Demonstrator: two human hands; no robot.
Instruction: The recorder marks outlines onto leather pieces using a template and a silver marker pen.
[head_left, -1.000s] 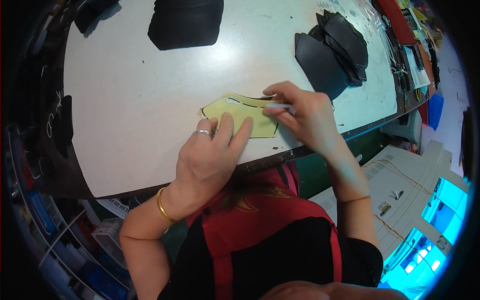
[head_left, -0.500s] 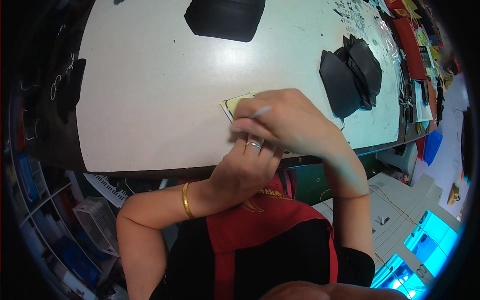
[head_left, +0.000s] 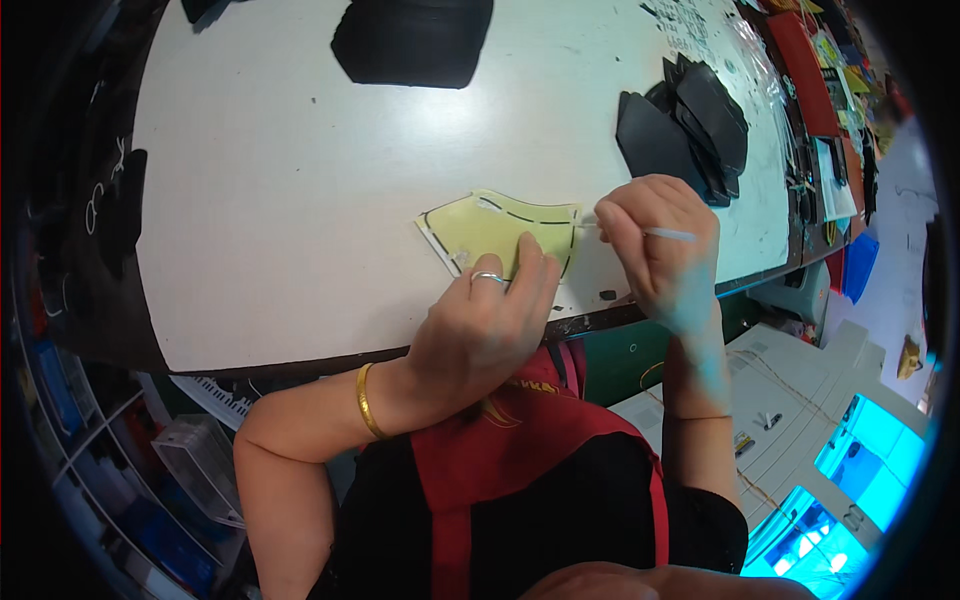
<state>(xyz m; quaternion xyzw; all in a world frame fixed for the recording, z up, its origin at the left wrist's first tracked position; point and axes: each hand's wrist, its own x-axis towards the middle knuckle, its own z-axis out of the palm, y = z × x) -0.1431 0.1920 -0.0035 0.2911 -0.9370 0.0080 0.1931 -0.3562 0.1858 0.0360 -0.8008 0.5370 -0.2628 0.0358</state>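
A pale yellow template (head_left: 460, 221) with dark dashed lines along its edges lies flat near the table's front edge; white shows along its left side. My left hand (head_left: 487, 312) presses it down with fingers stretched out over its lower part. In my closed right hand (head_left: 660, 240) is a thin white pen (head_left: 668, 234), its point reaching toward the template's upper right corner. Whether anything lies under the template is hidden.
Black cut pieces (head_left: 672, 140) are piled at the right on the white table (head_left: 250, 220). Another black stack (head_left: 412, 42) sits at the far side. Small dark scraps (head_left: 607, 295) lie by the front edge, and a red box (head_left: 803, 75) stands far right.
My right hand has moved right with the pen, off my left hand and the template. More of the template now shows, with my left fingers still on it.
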